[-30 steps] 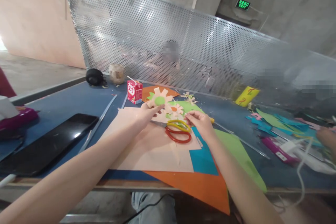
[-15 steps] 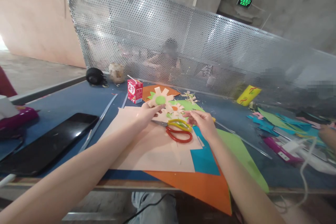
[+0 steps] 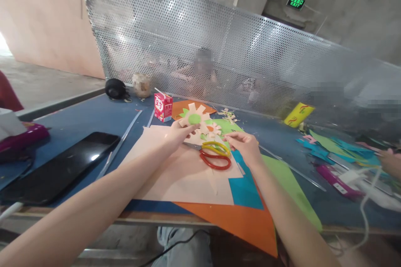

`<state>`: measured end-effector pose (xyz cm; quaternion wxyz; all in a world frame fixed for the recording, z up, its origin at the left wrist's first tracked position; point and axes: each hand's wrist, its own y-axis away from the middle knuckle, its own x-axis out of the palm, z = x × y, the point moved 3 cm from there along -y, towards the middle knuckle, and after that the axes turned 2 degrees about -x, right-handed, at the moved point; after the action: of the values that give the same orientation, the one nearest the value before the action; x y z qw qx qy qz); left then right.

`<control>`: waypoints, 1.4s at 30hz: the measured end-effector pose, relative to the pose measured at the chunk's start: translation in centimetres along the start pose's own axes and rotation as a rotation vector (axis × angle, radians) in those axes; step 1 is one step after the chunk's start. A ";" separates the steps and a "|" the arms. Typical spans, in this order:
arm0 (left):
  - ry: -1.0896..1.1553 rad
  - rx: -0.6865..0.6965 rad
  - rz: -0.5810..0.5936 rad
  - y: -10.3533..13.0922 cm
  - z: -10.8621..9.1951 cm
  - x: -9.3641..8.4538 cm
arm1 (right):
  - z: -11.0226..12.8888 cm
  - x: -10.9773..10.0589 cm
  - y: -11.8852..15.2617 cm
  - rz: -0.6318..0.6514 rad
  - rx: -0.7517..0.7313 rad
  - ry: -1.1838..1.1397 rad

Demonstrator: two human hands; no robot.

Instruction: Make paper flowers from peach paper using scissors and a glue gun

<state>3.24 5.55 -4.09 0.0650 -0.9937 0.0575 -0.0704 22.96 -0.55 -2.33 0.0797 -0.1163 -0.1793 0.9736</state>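
Note:
My left hand (image 3: 178, 135) pinches a cream paper flower (image 3: 194, 118) with a green centre, raised over the sheets. Just beyond the fingers lies a smaller paper flower (image 3: 216, 129) with an orange centre. My right hand (image 3: 247, 145) is closed in a pinch to the right of the flowers; what its fingertips hold, if anything, is too small to name. Between the hands, scissors (image 3: 216, 167) with red and yellow handles rest on cream paper (image 3: 175, 175), their blades partly hidden by my left hand. Blue paper (image 3: 246, 192), orange paper (image 3: 244, 225) and green paper (image 3: 285, 179) stick out underneath.
A pink drink carton (image 3: 163, 107) with a straw stands behind the sheets. To the left lies a black phone (image 3: 62, 167). Paper scraps (image 3: 228, 115) lie near the perforated metal screen (image 3: 175, 37). Another person's hand (image 3: 391, 162) is at the far right, beside coloured cuttings.
The view has shifted slightly, and everything sits a little further right. Both hands keep nearly the same pose, the left still on the flower.

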 end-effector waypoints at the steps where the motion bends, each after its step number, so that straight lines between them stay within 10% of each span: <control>1: -0.003 -0.003 0.002 0.1 -0.1 0.0 | -0.2 0.0 -0.1 -0.003 0.003 -0.009; 42: -0.018 0.005 0.032 0.5 -0.6 0.2 | -0.8 0.2 -0.4 0.063 0.017 0.018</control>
<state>3.30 4.96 -3.53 0.0689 -0.9931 0.0727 -0.0603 23.00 0.13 -2.94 0.0514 -0.1301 -0.1665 0.9761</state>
